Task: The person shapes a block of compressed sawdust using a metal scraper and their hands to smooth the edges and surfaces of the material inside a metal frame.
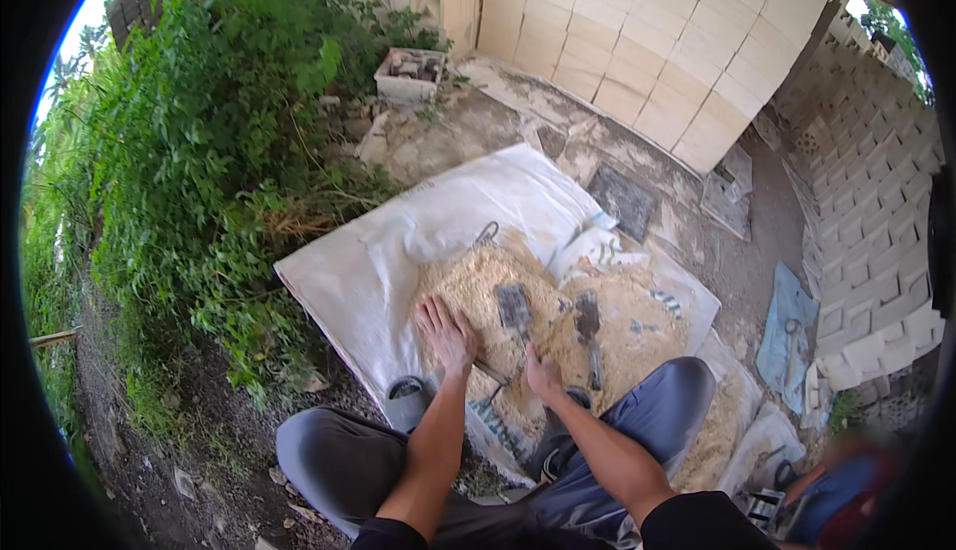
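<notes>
My left hand (445, 336) lies with spread fingers on a heap of pale tan, sand-like material (468, 281). My right hand (544, 375) is closed round the handle of a flat tool like a trowel (513, 307). Its grey, roughly rectangular blade rests against the heap, pointing away from me. Just right of it lies a second tool with a dark head (588, 313) and a lighter handle toward me. A metal loop (487, 232) sticks out at the heap's far edge. Beneath everything, a white woven sheet (349, 251) is spread on the ground.
A grey cup-like container (406, 406) stands by my left forearm. Dense green plants (229, 152) border the left. Pale blocks (637, 42) are stacked at the back, more blocks (866, 221) on the right. A blue sheet (785, 321) lies right; another person (846, 485) sits lower right.
</notes>
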Demonstrator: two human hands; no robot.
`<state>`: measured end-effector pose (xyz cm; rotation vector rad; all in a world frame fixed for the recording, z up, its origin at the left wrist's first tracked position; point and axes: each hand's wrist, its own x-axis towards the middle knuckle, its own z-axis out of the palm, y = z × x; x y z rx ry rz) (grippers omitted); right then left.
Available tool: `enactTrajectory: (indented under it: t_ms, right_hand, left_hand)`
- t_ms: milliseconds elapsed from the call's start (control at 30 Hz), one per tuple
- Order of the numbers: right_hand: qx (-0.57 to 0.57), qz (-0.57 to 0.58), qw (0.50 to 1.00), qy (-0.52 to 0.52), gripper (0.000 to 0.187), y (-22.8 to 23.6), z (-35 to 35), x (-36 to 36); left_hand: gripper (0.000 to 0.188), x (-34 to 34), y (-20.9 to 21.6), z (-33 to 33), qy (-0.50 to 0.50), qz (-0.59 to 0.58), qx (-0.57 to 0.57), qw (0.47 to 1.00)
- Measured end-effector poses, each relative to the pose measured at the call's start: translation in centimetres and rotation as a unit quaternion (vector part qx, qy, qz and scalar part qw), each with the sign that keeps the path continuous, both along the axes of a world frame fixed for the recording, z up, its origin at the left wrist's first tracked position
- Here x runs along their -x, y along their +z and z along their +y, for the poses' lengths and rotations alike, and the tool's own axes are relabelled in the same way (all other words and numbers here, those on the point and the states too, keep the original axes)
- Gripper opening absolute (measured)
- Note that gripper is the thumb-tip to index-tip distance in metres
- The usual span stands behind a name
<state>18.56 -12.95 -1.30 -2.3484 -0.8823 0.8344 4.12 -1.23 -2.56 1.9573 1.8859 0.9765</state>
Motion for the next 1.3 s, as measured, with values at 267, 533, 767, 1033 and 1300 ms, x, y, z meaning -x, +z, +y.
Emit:
enactTrajectory:
  t_ms: [267, 533, 767, 1033, 1300]
  right_hand:
    - [-0.192, 0.281, 0.94, -0.034, 0.056, 7.5, 1.2, 1.0]
    - [0.016, 0.008, 1.0, -0.012, 0.059, -7.7, -5.5, -2.1]
    - [-0.14, 0.175, 0.974, -0.011, 0.065, 1.8, -0.7, -1.3]
    - [-0.013, 0.074, 0.996, -0.039, 0.074, -5.4, -2.4, -3.1]
    - [-0.15, 0.193, 0.969, -0.039, 0.069, 1.3, -0.7, -2.7]
  left_hand:
    - [0.049, 0.1, -0.8, 1.0, 0.003, -0.012, -0.026, 1.0]
    - [0.049, -1.0, -2.2, 1.3, -0.028, 0.049, -0.034, 0.998]
    - [0.052, -0.3, -1.8, 1.2, 0.022, 0.069, 0.034, 0.997]
    - [0.057, -3.6, -0.6, 0.4, 0.013, 0.181, 0.045, 0.982]
    - [0.045, -3.5, 0.3, -1.2, -0.125, -0.054, -0.012, 0.991]
